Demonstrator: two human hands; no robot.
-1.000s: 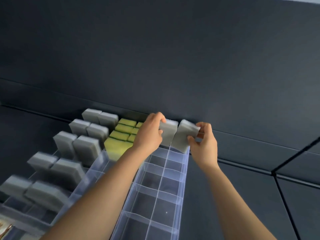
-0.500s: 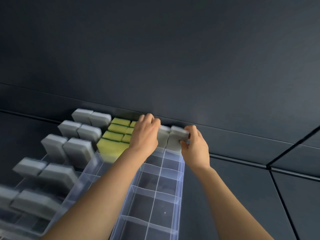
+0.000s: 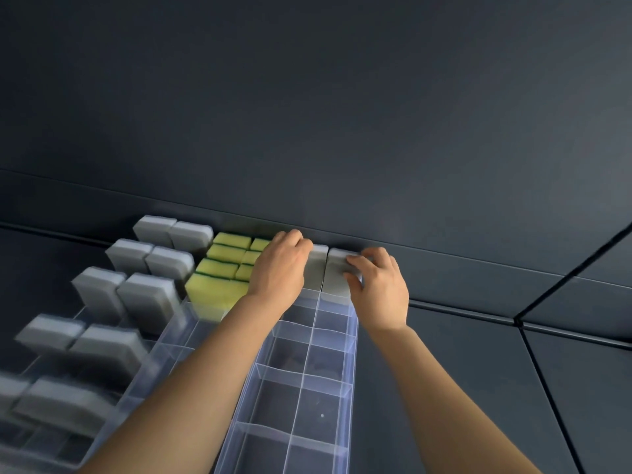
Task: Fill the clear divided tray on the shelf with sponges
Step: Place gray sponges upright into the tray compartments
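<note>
The clear plastic divided tray (image 3: pixel 351 357) is lying lengthwise on the dark shelf (image 3: pixel 461 388), running away toward the dark back panel (image 3: pixel 307 114), and all the action is happening at its far end. Two grey rectangular foam sponges are standing upright there, side by side and touching, one in each of the two farthest compartments. The left hand (image 3: pixel 278 265) is curling its fingers over the top of the left grey sponge (image 3: pixel 317 268) and gripping it. The right hand (image 3: pixel 379 289) is pinching the top corner of the right grey sponge (image 3: pixel 337 277) between thumb and fingers.

Both sponges are sitting well down in their cells, though the tray wall and the hands are hiding whether they are touching bottom. I'm reading this as the seating step for the first pair. Every nearer compartment is showing bare, so the job is only just getting going.

The next move, as I judge it, is calling for both hands to let go cleanly without tipping either sponge. Then they will be fetching another pair for the next row of cells. Where that supply is sitting, I cannot tell.

Just to the left, a neighbouring clear tray (image 3: pixel 167 336) is holding yellow-and-green sponges (image 3: pixel 225 265), with the left forearm crossing over it. Further left, rows of upright grey sponges (image 3: pixel 147 295) are blurring toward the near edge.
</note>
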